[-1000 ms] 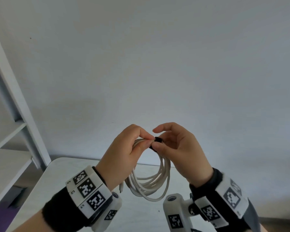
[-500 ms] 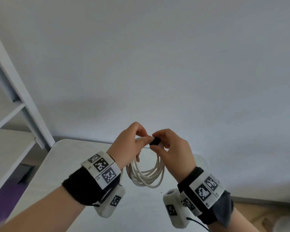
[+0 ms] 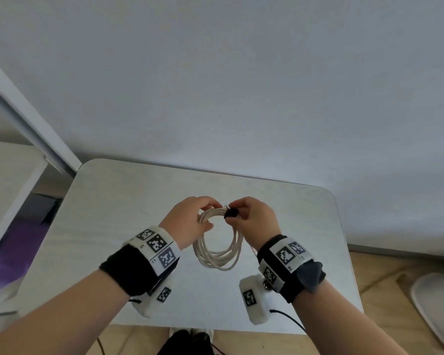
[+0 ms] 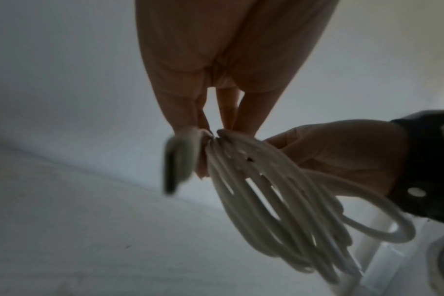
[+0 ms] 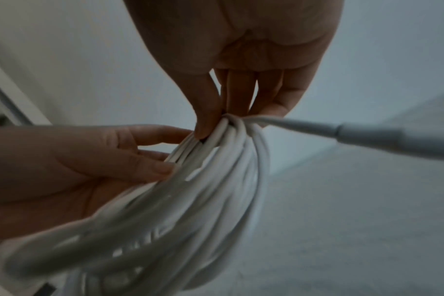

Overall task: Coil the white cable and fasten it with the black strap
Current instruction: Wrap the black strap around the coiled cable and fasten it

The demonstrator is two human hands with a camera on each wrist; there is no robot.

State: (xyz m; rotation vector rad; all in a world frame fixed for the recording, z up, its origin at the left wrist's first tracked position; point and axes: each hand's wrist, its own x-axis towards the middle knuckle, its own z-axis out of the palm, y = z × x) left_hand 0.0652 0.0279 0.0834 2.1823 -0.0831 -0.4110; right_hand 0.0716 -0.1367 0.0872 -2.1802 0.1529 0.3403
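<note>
The white cable (image 3: 218,252) hangs as a coil of several loops in the air above the white table (image 3: 113,201). My left hand (image 3: 207,214) grips the coil's top left. My right hand (image 3: 231,217) pinches the black strap (image 3: 231,213), which sits around the loops at the top of the coil. In the left wrist view the fingers (image 4: 241,120) clamp the bundled cable (image 4: 279,210). In the right wrist view thumb and fingers (image 5: 208,120) pinch the gathered loops (image 5: 190,200), and a cable plug (image 5: 380,138) sticks out to the right. The strap is mostly hidden there.
A white shelf frame (image 3: 23,119) stands at the left, beside the table. A plain wall runs close behind the table's far edge. On the wooden floor at the right is a white rounded object (image 3: 436,303).
Both hands have come lower with the coil and now hold it over the table's middle. The head view has tilted down. The holds on cable and strap look unchanged.
</note>
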